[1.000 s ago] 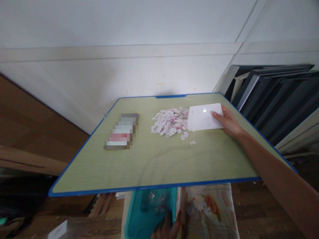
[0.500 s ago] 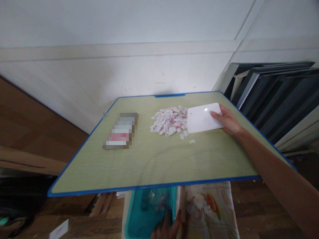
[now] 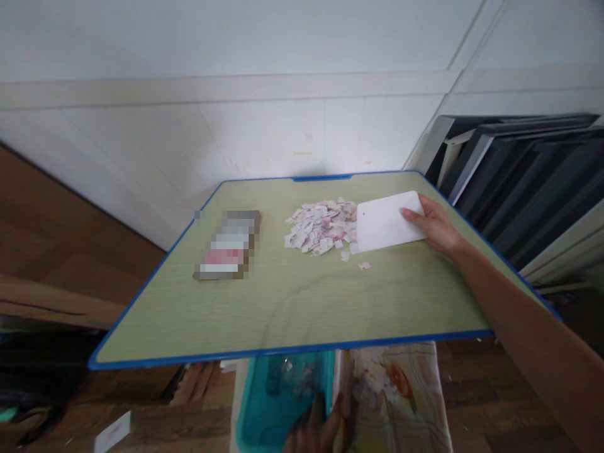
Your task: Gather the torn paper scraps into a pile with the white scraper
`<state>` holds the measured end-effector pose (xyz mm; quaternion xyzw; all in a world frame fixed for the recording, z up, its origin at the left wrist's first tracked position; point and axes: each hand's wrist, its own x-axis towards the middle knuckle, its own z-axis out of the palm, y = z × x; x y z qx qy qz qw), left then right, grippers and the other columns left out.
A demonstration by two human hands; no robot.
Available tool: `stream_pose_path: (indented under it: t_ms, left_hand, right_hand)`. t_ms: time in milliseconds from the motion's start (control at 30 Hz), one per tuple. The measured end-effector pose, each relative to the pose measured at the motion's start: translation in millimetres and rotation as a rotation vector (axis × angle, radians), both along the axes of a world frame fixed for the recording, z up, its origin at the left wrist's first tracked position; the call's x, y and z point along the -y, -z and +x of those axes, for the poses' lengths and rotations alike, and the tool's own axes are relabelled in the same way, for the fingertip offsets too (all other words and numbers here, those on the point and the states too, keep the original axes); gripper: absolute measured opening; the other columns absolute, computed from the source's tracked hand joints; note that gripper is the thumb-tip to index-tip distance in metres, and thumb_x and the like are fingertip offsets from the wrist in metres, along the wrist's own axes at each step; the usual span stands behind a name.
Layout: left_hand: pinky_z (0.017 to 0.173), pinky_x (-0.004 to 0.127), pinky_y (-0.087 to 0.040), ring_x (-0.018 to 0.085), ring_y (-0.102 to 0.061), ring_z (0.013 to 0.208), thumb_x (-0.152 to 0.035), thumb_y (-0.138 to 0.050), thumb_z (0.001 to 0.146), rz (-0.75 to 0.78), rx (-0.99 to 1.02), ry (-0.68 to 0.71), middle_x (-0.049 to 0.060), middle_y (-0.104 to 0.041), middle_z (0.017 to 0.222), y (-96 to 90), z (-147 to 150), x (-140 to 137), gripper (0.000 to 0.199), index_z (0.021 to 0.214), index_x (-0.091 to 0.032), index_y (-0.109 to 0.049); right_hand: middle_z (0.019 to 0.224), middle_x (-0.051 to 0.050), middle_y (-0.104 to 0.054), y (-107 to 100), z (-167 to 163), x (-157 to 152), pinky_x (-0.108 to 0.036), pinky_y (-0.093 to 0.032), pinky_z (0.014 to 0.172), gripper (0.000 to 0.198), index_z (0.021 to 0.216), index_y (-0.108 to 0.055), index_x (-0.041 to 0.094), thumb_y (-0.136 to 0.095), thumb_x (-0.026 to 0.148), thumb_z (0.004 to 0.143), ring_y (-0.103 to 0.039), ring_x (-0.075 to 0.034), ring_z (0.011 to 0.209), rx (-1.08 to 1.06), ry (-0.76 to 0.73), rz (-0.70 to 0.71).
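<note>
A pixelated flat packet (image 3: 227,245) lay left on the blue-edged green tabletop (image 3: 292,302). The heap of torn pink-and-white paper scraps (image 3: 321,227) touched the white plastic scraper card (image 3: 387,221), pinched by the right hand (image 3: 436,226). The left hand (image 3: 317,433), perhaps gripping the teal bin (image 3: 278,393), sat below the near edge.

No text can be read — the flat packet (image 3: 227,245) is blurred out.

Head camera looks forward and down, near the table (image 3: 292,302)
</note>
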<state>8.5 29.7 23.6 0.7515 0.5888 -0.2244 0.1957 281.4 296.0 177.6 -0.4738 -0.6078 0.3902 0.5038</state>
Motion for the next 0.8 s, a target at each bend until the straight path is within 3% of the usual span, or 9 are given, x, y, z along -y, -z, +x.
stream_pose_path:
  t_ms: [300, 400, 667, 800]
  left_hand:
    - [0.074, 0.034, -0.046, 0.022, -0.055, 0.095, 0.000, -0.033, 0.073, -0.027, -0.026, -0.007, 0.011, -0.042, 0.129, -6.1, 2, -2, 0.066, 0.125, -0.036, -0.018]
    - [0.074, 0.033, -0.046, 0.023, -0.056, 0.094, -0.004, -0.041, 0.072, -0.048, 0.006, 0.005, 0.013, -0.040, 0.130, -4.0, 1, -2, 0.067, 0.126, -0.035, -0.015]
    - [0.072, 0.031, -0.048, 0.020, -0.056, 0.092, -0.001, -0.032, 0.075, 0.016, 0.003, 0.042, 0.012, -0.043, 0.128, 1.7, -3, 0, 0.063, 0.126, -0.036, -0.019]
    - [0.072, 0.031, -0.048, 0.020, -0.057, 0.090, -0.001, -0.036, 0.074, 0.019, 0.004, 0.056, 0.012, -0.045, 0.127, 5.2, -4, 1, 0.065, 0.126, -0.036, -0.018]
  right_hand:
    - [0.077, -0.001, -0.061, -4, 6, 2, -0.026, -0.043, 0.050, 0.030, 0.089, -0.056, 0.021, -0.062, 0.041, 0.067, -0.055, -0.014, 0.057, 0.002, -0.043, -0.050]
    - [0.077, -0.002, -0.062, -5, 7, 3, -0.027, -0.043, 0.049, 0.031, 0.089, -0.057, 0.021, -0.063, 0.040, 0.066, -0.056, -0.015, 0.056, 0.003, -0.082, -0.093]
    - [0.098, -0.001, -0.062, -6, 8, 1, -0.035, -0.049, 0.060, 0.032, 0.100, -0.054, 0.029, -0.059, 0.038, 0.070, -0.060, -0.019, 0.071, -0.145, -0.016, -0.008]
    - [0.086, -0.002, -0.064, -5, 7, 0, -0.030, -0.048, 0.052, 0.029, 0.092, -0.056, 0.025, -0.062, 0.038, 0.068, -0.058, -0.017, 0.062, -0.075, -0.046, -0.086]
